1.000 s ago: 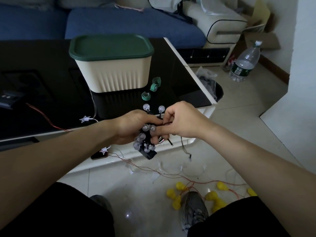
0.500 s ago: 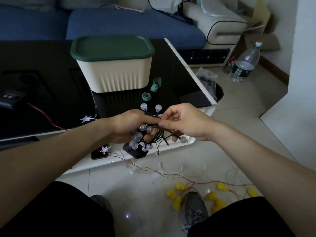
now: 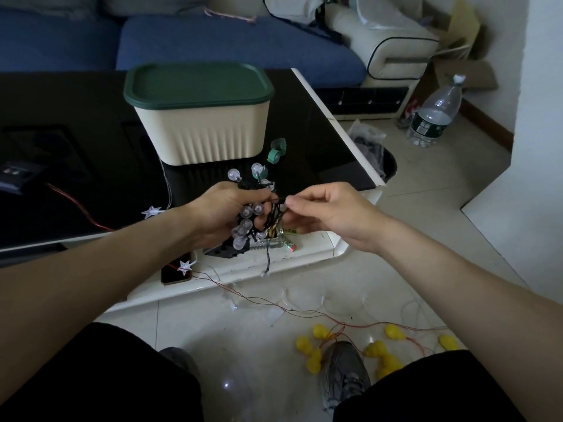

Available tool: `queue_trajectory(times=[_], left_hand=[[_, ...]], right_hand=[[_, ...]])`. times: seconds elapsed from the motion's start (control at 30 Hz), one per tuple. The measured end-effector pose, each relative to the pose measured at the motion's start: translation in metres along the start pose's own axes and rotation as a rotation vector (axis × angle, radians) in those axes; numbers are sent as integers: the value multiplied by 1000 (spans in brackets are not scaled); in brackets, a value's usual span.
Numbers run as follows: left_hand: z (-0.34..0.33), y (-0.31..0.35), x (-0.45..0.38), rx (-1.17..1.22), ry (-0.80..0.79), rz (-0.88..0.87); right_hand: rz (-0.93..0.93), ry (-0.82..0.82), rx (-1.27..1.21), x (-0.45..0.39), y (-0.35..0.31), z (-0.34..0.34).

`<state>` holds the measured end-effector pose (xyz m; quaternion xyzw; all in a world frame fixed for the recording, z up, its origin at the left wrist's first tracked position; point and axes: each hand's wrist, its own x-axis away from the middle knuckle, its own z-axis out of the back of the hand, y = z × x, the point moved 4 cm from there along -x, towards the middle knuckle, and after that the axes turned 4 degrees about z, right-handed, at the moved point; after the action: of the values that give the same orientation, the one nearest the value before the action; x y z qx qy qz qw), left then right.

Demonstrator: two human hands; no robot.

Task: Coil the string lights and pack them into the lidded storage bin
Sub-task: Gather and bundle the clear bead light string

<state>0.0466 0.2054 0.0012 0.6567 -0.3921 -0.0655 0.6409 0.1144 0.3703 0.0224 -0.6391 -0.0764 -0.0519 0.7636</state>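
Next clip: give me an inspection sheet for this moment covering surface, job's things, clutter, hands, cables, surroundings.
Surface: glossy black table with a white edge.
Job's things: storage bin on the table, green lid on; clear-bulb string lights bunched in hand.
Clutter: green rings beside the bin; small packet on the table's lower ledge.
Hands: left hand grips the bundle; right hand pinches its black wire.
Cables: star lights on the table and ledge; yellow-bulb string with red wire on the floor.
Surroundings: blue sofa, plastic bottle, black waste bin, grey shoe.
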Motion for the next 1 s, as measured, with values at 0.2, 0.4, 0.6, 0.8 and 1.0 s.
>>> queue_trajectory(times=[0.2, 0.4, 0.6, 0.8, 1.0], left_hand=[[-2, 1, 2, -27, -13, 8], [-11, -2, 2, -4, -131, 32], [-14, -4, 2, 6, -164, 66], [-20, -3, 10, -1, -248, 197], [-17, -4, 13, -51, -353, 220]], right_hand=[[47, 108, -157, -3, -4, -4], [188, 22, 48, -3, -14, -9], [288, -24, 266, -3, -16, -22], [265, 127, 580, -10, -15, -13], [246, 178, 427, -7, -16, -7]])
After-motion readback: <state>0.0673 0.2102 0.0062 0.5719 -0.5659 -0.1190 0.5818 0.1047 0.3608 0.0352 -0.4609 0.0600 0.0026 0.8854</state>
